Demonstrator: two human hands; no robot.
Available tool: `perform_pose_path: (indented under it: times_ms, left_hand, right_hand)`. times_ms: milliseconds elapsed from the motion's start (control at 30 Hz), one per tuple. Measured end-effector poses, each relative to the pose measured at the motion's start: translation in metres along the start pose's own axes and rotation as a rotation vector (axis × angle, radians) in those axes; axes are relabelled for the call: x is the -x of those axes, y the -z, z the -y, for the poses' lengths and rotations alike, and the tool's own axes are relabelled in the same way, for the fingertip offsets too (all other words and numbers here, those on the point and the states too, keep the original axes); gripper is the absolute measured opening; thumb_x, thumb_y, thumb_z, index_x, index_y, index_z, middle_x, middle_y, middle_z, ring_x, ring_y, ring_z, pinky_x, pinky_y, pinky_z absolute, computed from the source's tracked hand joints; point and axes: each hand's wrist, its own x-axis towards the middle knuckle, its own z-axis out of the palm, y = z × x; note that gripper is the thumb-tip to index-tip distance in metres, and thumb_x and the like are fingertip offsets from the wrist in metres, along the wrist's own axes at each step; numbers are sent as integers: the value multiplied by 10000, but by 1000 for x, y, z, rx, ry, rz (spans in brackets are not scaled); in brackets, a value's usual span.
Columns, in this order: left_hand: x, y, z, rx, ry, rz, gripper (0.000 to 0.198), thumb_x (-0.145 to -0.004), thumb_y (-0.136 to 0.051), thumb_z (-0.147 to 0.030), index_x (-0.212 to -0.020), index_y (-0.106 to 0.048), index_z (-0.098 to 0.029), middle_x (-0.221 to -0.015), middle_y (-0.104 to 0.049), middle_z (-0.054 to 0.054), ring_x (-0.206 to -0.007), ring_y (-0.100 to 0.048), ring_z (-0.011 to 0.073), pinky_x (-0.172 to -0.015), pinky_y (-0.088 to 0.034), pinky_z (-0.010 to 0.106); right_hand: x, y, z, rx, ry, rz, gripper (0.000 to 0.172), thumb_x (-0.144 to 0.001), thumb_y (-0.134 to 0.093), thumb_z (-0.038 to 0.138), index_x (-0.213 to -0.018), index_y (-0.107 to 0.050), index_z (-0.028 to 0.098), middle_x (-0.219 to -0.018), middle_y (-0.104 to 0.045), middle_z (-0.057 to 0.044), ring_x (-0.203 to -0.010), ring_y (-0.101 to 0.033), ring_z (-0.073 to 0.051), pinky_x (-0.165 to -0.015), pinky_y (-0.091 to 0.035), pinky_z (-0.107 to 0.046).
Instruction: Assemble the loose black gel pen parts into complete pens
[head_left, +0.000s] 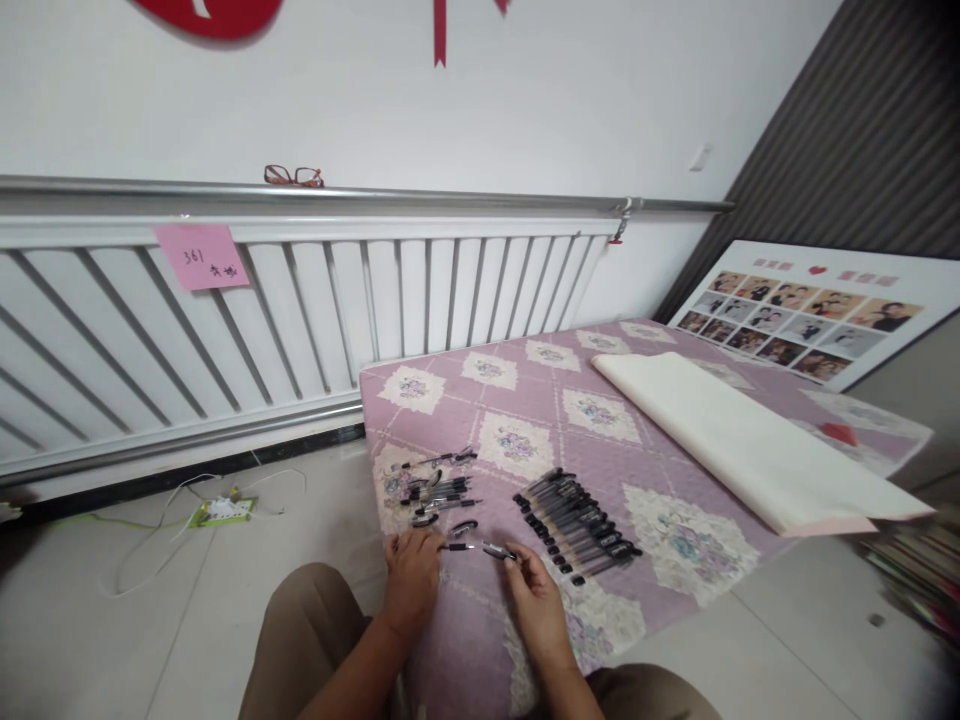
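Observation:
My left hand (412, 578) is closed on a gel pen (457, 547), whose black grip and bare tip point to the right. A black pen cap (497, 550) is pinched between the thumb and fingers of my right hand (538, 598). The pen tip and the cap face each other with a small gap between them. Beyond my left hand lie several uncapped pens (441, 492) and loose caps, among them one cap (464, 528) lying apart. To the right of my right hand, several capped pens (577, 522) lie side by side in a slanting row.
A purple flowered cloth (465, 420) covers the low table. A cream folded sheet (720, 430) lies on its right, before a leaning photo board (810, 310). Behind is a white radiator (420, 295). A power strip (225, 511) with cables sits on the floor at left.

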Motion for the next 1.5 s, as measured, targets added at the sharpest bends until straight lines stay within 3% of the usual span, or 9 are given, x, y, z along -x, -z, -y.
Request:
perform_pose_path:
  times_ms: [200, 533, 833, 967, 1067, 1167, 1333, 1433, 1500]
  left_hand:
    - [0, 0, 0, 0, -3, 17, 315, -861, -455, -75, -998, -663, -268, -1042, -662, 22, -1029, -550, 215, -1003, -290, 451]
    - [1, -4, 4, 31, -127, 84, 334, -870, -467, -83, -1021, -664, -307, -1022, -669, 5, -1009, -561, 206, -1017, -264, 460]
    - [4, -13, 6, -31, -277, 65, 288, -905, -462, -129, -1035, -651, -304, -967, -686, -6, -926, -592, 178, -1002, -281, 402]
    - [7, -20, 9, -44, -355, 1, 282, -906, -462, -136, -1055, -634, -302, -954, -691, -19, -929, -603, 168, -1003, -272, 388]
    - [8, -29, 12, -3, -392, -110, 272, -916, -435, -145, -1007, -646, -290, -900, -696, -29, -872, -611, 156, -983, -285, 369]
    - [9, -36, 14, 19, -408, -181, 303, -929, -384, -147, -942, -657, -278, -837, -693, -27, -823, -613, 156, -952, -313, 362]
    - [8, -33, 15, -15, -464, -183, 315, -933, -356, -153, -988, -642, -273, -844, -702, -18, -807, -625, 156, -913, -364, 339]
    - [8, -32, 21, -52, -533, -167, 241, -918, -441, -228, -1088, -606, -273, -924, -716, -10, -845, -641, 164, -906, -395, 326]
    - [10, -33, 27, -63, -574, -142, 304, -894, -507, -292, -1191, -559, -257, -997, -717, 10, -893, -645, 180, -921, -408, 329]
  right_hand:
    - [1, -1, 3, 18, 54, 64, 302, -788, -609, 421, -963, -703, 193, -947, -736, -79, -888, -676, -228, -820, -542, -346]
    - [3, -5, 9, 106, 135, 228, 243, -824, -569, 348, -966, -727, 229, -972, -724, -69, -932, -667, -222, -857, -527, -340]
    - [3, -4, 3, 54, 68, 200, 273, -821, -565, 371, -985, -712, 210, -977, -721, -79, -917, -667, -228, -867, -518, -357]
    - [5, -5, 8, -12, 41, 129, 295, -804, -583, 372, -1027, -671, 200, -793, -693, -34, -748, -647, -198, -726, -530, -310]
    - [6, -7, 14, -51, 3, 111, 235, -789, -599, 376, -922, -655, 191, -664, -612, 9, -631, -579, -168, -619, -487, -266]
    - [8, -9, 16, -96, -38, 138, 204, -777, -612, 381, -840, -645, 190, -654, -581, 17, -622, -545, -157, -615, -455, -258]
    - [12, -17, 11, -241, -124, 107, 252, -758, -637, 440, -849, -624, 205, -615, -549, 32, -570, -504, -144, -539, -411, -244]
    - [13, -22, 10, -353, -204, 81, 296, -745, -646, 476, -877, -614, 214, -590, -540, 42, -516, -481, -130, -484, -374, -233]
    - [11, -24, 10, -428, -273, 60, 317, -727, -657, 485, -880, -600, 214, -576, -526, 53, -487, -468, -117, -459, -345, -220]
